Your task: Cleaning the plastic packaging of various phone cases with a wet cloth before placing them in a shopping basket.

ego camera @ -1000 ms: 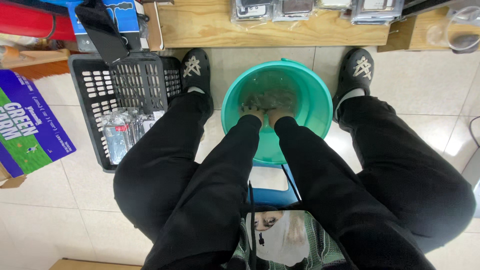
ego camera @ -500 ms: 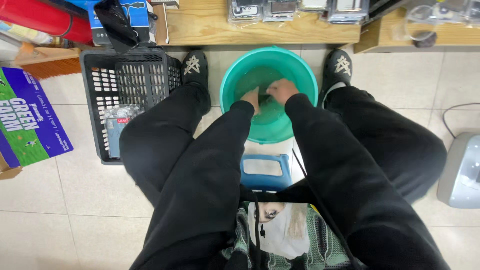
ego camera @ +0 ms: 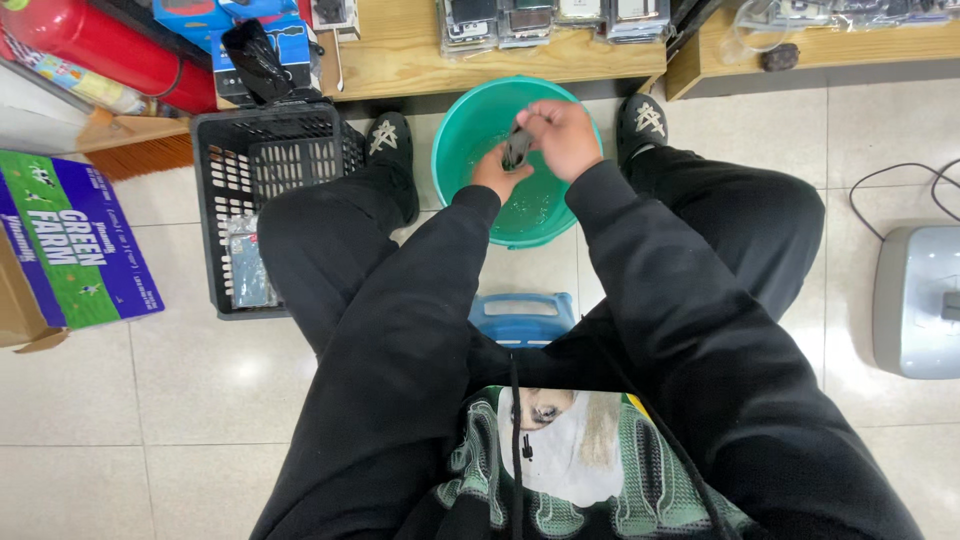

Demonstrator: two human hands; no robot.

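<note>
While both hands meet above the green basin (ego camera: 455, 140), the right hand (ego camera: 565, 135) has its fingers curled shut on the upper end of a small dark grey piece (ego camera: 517, 148), and the left hand (ego camera: 497, 172) closes on the piece's lower end from beneath. The piece hangs between the two hands, its long axis running roughly up and down in the head view, tilted a little toward the right hand, which sits higher and farther from the body; the left hand is lower and nearer the water. What the piece is, cloth or a soft part, cannot be told at this size. It is held over the basin's middle, apart from the water, and the basin holds a shallow layer of clear liquid with nothing else plain to see in it. The basin stands on the tiled floor (ego camera: 150, 400) between the person's two black shoes, the left shoe (ego camera: 388, 140) touching or just beside its rim, the right shoe (ego camera: 642, 120) just beside the opposite rim. To the left, a black plastic basket (ego camera: 260, 160) stands near the left leg and holds a clear packet (ego camera: 245, 265) against its near wall. A blue stool (ego camera: 525, 315) shows beneath the person, and a wooden shelf (ego camera: 400, 60) with small packaged goods runs beyond the basin.
</note>
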